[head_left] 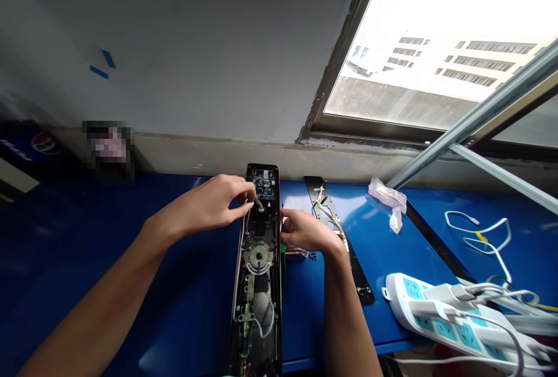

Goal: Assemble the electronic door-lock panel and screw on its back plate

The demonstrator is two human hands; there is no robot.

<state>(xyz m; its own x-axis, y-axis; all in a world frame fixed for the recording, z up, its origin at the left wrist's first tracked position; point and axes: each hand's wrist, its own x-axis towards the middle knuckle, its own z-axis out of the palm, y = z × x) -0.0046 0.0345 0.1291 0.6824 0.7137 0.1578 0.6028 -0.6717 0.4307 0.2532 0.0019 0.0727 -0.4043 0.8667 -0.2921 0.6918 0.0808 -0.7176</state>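
A long black device housing (278, 284) lies open on the blue table, its inside facing up. It holds a blue circuit board (263, 186), a round metal part (259, 258) like a speaker, brass-coloured fittings and loose wires. Over its far half, my left hand (220, 200) pinches a thin cable (258, 203) between thumb and fingers, just below the board. My right hand (305, 230) has its fingers curled against the housing's right side wall; its fingertips are partly hidden. Beside that hand lies a black perforated panel (355, 269) with white wires (325, 207) across it.
A white power strip (436, 325) with several plugs sits at the lower right. A clear plastic bag (387, 196) and a white cable (501, 243) lie on the right of the blue table (187, 301). Small dark screws (313, 255) rest near my right wrist. A wall closes the back.
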